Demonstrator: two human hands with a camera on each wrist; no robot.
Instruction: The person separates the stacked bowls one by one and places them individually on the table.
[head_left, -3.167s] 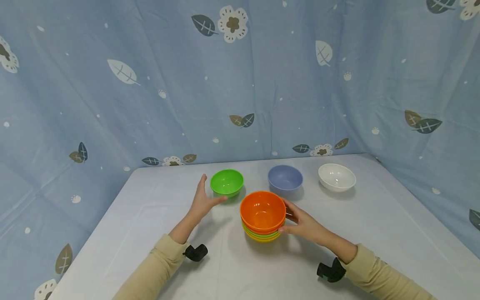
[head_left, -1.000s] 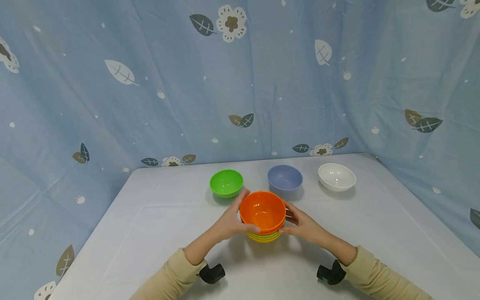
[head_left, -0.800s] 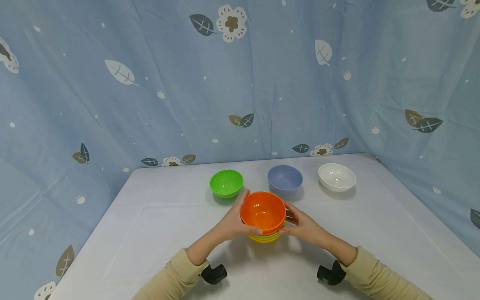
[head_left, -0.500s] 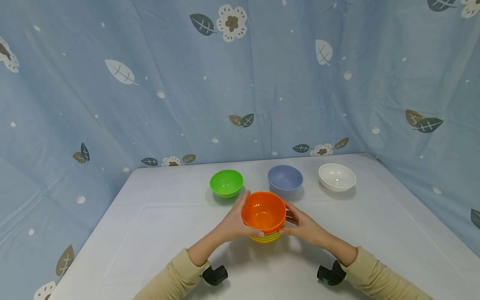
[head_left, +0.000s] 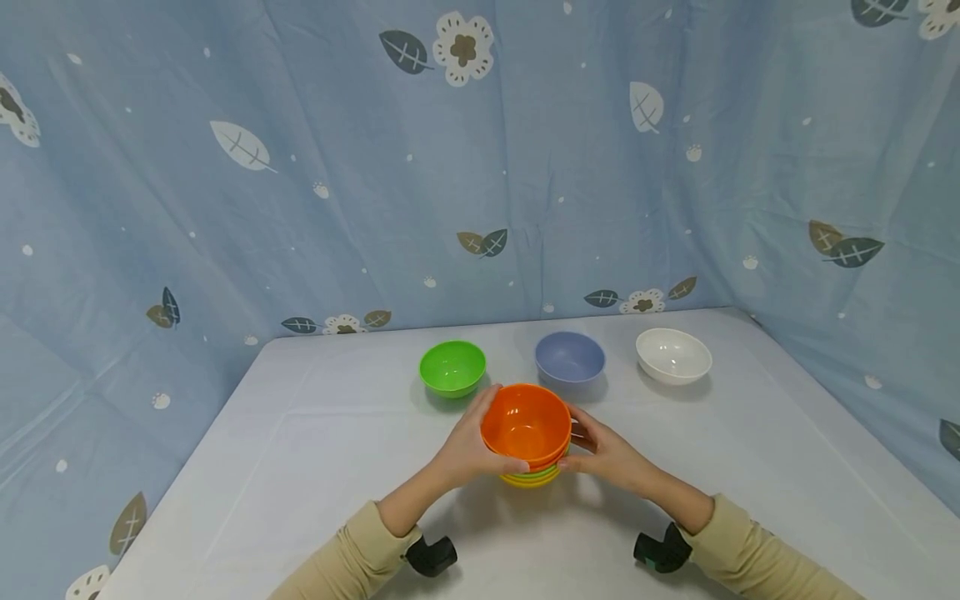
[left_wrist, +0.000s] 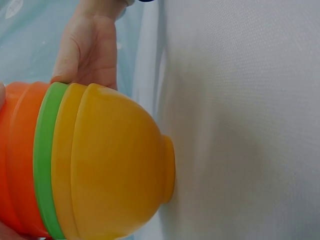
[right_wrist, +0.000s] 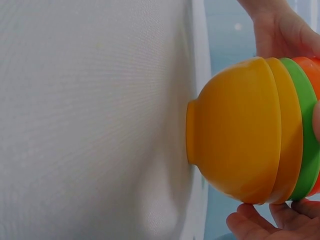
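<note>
A stack of nested bowls (head_left: 527, 429) stands upright at the middle of the table, orange on top. Seen from the side in the left wrist view, orange bowls (left_wrist: 22, 155) sit above a green bowl (left_wrist: 45, 150), with yellow bowls (left_wrist: 112, 165) lowest. My left hand (head_left: 467, 450) grips the stack's left side around the orange bowls, thumb at the front. On the opposite side my right hand (head_left: 611, 454) holds the stack, thumb in front at the green rim. The right wrist view shows right fingertips (right_wrist: 247, 225) against the yellow bowls.
Behind the stack, a separate green bowl (head_left: 453, 369), a blue bowl (head_left: 570, 358) and a white bowl (head_left: 673, 356) stand in a row. White cloth covers the table (head_left: 322, 450). A blue patterned curtain (head_left: 337, 167) hangs behind it.
My left hand has come from beside the separate green bowl to the stack's left side, then crept slightly right. The right hand and the stack have hardly moved.
</note>
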